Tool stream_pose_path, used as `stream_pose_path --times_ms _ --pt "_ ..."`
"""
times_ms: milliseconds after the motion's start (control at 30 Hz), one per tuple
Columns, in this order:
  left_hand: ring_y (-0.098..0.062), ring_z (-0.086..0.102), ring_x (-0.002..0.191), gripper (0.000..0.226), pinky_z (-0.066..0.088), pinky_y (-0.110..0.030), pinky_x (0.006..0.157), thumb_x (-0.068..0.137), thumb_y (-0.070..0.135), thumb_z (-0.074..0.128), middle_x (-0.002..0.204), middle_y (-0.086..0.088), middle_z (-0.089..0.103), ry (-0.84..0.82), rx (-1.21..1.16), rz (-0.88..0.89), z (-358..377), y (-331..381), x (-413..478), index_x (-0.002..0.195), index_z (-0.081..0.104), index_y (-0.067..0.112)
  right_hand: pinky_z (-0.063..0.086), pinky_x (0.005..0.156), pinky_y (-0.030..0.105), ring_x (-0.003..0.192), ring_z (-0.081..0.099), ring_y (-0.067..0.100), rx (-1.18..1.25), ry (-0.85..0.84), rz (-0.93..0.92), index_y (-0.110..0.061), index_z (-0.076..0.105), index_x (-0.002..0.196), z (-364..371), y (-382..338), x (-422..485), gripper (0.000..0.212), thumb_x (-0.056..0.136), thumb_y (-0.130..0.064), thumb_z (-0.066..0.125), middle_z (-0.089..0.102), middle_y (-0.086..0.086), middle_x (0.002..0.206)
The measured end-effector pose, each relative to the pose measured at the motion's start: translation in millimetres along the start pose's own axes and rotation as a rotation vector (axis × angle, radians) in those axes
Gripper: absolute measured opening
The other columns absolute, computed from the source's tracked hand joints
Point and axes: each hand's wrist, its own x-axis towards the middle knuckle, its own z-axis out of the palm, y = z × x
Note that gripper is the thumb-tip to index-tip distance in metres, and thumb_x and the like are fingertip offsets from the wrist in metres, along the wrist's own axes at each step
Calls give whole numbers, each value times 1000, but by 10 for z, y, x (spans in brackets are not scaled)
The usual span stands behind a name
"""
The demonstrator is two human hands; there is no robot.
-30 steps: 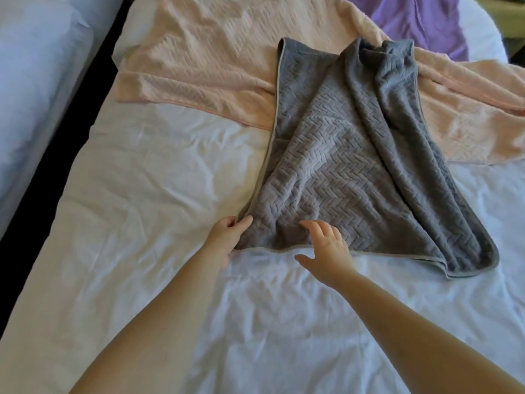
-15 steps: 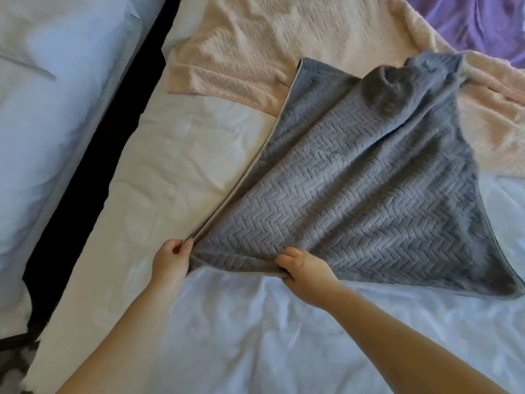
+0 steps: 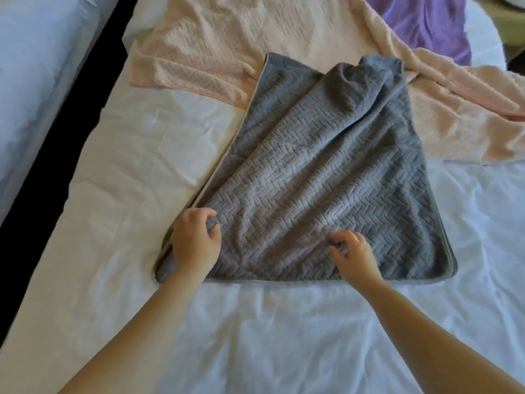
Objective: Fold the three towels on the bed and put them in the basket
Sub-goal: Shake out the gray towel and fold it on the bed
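Observation:
A grey towel (image 3: 326,172) with a herringbone weave lies doubled over on the white sheet (image 3: 284,336), its far end bunched up on a peach towel (image 3: 227,38). The peach towel is spread out crumpled across the far part of the bed. Beyond it, at the top right, a purple towel (image 3: 426,21) shows in part. My left hand (image 3: 196,240) rests on the grey towel's near left corner with bent fingers. My right hand (image 3: 352,254) rests on the towel just past its near edge, fingers loosely curled.
A second bed with white bedding (image 3: 34,66) stands to the left, across a dark gap (image 3: 71,123). A tan object (image 3: 508,27) sits at the top right corner, too cut off to identify. Bare sheet lies near me and to the left of the grey towel.
Both hands gripped the grey towel's near edge and drew it toward me and to the left. The towel now lies flat, and the hands sit on top of it.

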Motion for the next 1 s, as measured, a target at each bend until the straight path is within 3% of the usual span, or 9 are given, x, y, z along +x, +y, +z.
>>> stream_pose_path --times_ms 133,267,400,500,600,700,867,933,1000 --pt "-29 55 103 18 42 -38 90 84 14 67 107 -10 61 -137 -105 216 374 714 -146 101 67 10 44 85 32 97 54 20 61 200 243 -12 60 118 -509 676 -122 32 87 -18 65 52 10 118" --pt "-27 53 103 16 43 -37 89 85 22 66 109 -4 58 -278 -114 317 822 1247 -365 100 67 16 43 95 42 111 52 34 95 388 474 -8 56 119 -995 1399 -223 38 84 -21 66 52 17 122" --pt "-24 49 109 21 39 -34 92 86 33 64 116 1 54 -399 -30 405 1248 1663 -616 105 66 23 46 83 38 101 55 27 427 305 645 -9 45 127 -1208 1803 -192 59 82 -37 71 55 6 114" --pt "-21 43 119 30 34 -33 96 86 43 62 127 5 49 -462 35 441 1527 1919 -795 112 63 29 47 67 32 84 58 24 522 208 591 -12 51 110 -1215 1904 -80 36 85 -30 70 61 3 93" --pt "-20 35 130 45 28 -34 103 83 56 59 143 7 39 -517 97 471 1770 2163 -942 124 56 36 51 66 37 73 61 25 560 272 482 -10 62 93 -1307 2077 -44 7 89 -16 60 64 6 74" --pt "-19 26 137 57 22 -36 109 80 64 58 150 9 30 -587 164 513 1973 2405 -1111 130 49 40 52 64 38 62 61 23 643 341 509 -15 61 80 -1480 2562 -373 10 89 -11 58 62 3 61" --pt "-15 20 138 56 19 -37 110 78 65 57 151 14 25 -698 277 598 2275 2655 -1510 129 47 45 55 75 51 58 61 20 645 309 689 -12 63 78 -1611 3448 -1136 12 87 -6 61 63 2 58" --pt "-15 24 137 51 22 -36 110 79 63 58 150 13 29 -677 256 567 2331 2677 -1626 127 51 43 54 68 47 59 59 21 591 301 685 -11 64 81 -1595 3555 -1216 7 86 -7 63 64 2 60" --pt "-17 31 134 44 27 -36 107 82 57 60 146 11 37 -614 199 505 2290 2663 -1674 123 57 38 49 66 38 70 60 23 507 318 651 -12 64 85 -1594 3529 -1191 2 85 -10 64 66 3 77"
